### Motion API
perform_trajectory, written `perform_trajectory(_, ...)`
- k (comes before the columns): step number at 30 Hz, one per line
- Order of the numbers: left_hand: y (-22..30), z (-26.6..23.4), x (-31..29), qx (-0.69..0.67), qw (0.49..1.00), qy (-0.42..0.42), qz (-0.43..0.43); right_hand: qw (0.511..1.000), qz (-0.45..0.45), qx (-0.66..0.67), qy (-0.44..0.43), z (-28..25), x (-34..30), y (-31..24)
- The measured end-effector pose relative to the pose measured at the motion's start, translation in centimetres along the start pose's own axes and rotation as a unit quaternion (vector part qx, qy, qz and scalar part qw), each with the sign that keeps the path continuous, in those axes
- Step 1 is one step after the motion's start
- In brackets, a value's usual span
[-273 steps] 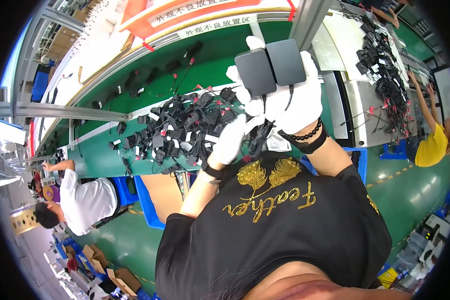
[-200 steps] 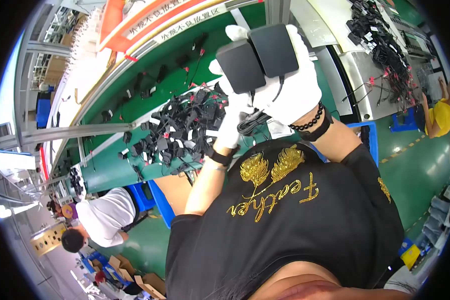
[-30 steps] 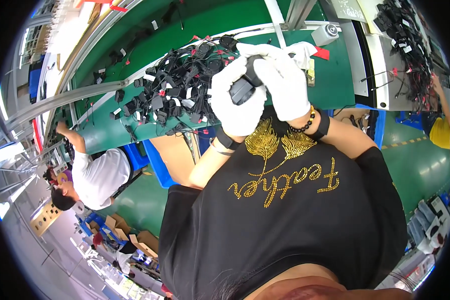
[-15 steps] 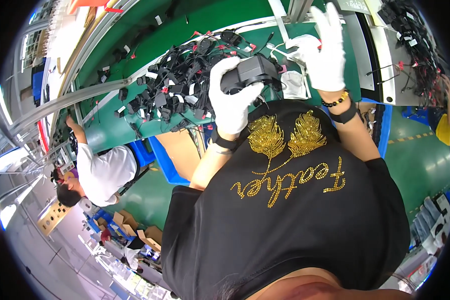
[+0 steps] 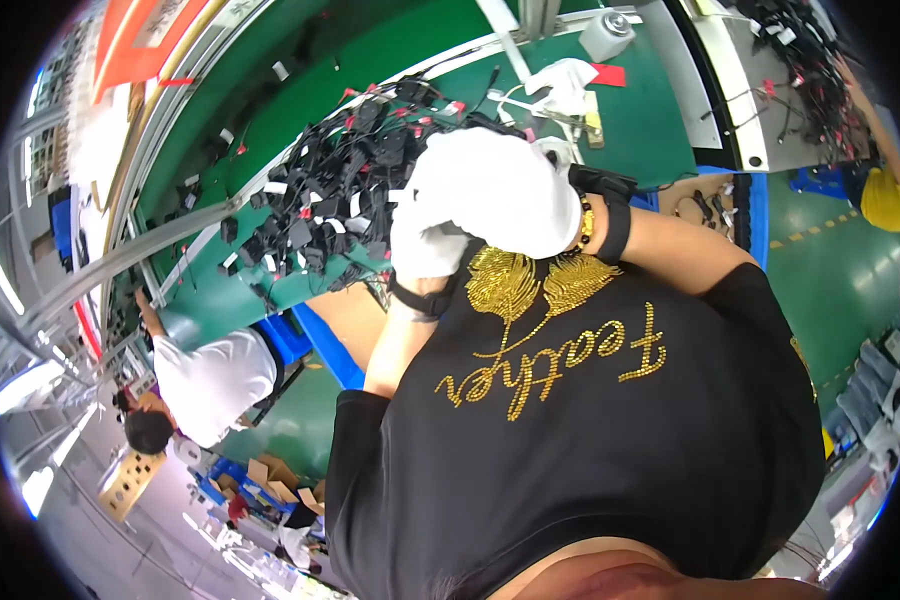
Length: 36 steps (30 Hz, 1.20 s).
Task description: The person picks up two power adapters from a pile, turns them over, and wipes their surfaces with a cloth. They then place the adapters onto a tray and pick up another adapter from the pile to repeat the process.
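Both my hands wear white gloves and meet close in front of my chest, at the near edge of the green workbench (image 5: pixel 660 150). My left hand (image 5: pixel 425 240) is curled underneath, its fingers largely covered by the other hand. Half a second ago it gripped a boxy black power adapter, which is now hidden between the gloves. Across it lies my right hand (image 5: pixel 500 190), back upward, with bent fingers; what they grip cannot be seen. Just beyond the hands spreads a tangled heap of black adapters and cables (image 5: pixel 320 185) with white labels and red tips.
Past my right hand lie a white cloth (image 5: pixel 565 82), a red card (image 5: pixel 608 75) and a pale bottle (image 5: pixel 607 37). A metal rail (image 5: pixel 195 222) crosses at left. Below the bench stands a blue bin (image 5: pixel 328 345). A person in white (image 5: pixel 215 385) works at left, another in yellow (image 5: pixel 888 200) at right.
My right hand, raised and open at the far right, has come down and left over my left hand. The adapter has gone from sight. The bottle and red card now show.
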<state>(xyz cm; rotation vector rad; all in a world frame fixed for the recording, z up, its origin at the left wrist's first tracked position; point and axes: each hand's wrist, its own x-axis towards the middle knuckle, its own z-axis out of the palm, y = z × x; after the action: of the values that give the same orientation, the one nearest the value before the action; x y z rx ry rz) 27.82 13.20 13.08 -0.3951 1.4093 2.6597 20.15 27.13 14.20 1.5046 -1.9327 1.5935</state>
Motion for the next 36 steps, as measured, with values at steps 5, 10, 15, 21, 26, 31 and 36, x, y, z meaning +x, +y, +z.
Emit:
perform_trajectory(5,1.4,0.0,-0.3,-0.128,0.988,0.085,-0.001,0.997,-0.025,-0.071,-0.016,-3.4,-0.8,-1.3)
perform_trajectory(10,2.2,-1.5,-0.7,0.147,0.959,0.194,0.147,0.929,0.332,-0.157,-0.034,-5.4,-6.5,7.3)
perform_trajectory(15,1.8,1.3,-0.4,0.469,0.819,0.186,0.273,0.839,0.251,-0.458,-0.152,-0.1,-10.1,14.8)
perform_trajectory(21,1.7,1.3,-0.3,0.451,0.792,0.177,0.372,0.876,0.226,-0.415,-0.091,-0.3,-9.4,15.1)
perform_trajectory(26,1.3,1.1,-0.1,0.471,0.756,0.213,0.401,0.954,0.185,-0.224,-0.075,-3.6,-5.7,7.9)
perform_trajectory(31,1.0,1.0,0.4,0.479,0.745,0.193,0.424,0.967,0.081,-0.198,-0.136,-4.7,0.9,-1.8)
perform_trajectory(36,0.7,0.9,0.3,0.502,0.728,0.199,0.422,0.908,0.119,-0.361,-0.176,-5.4,-0.7,1.8)
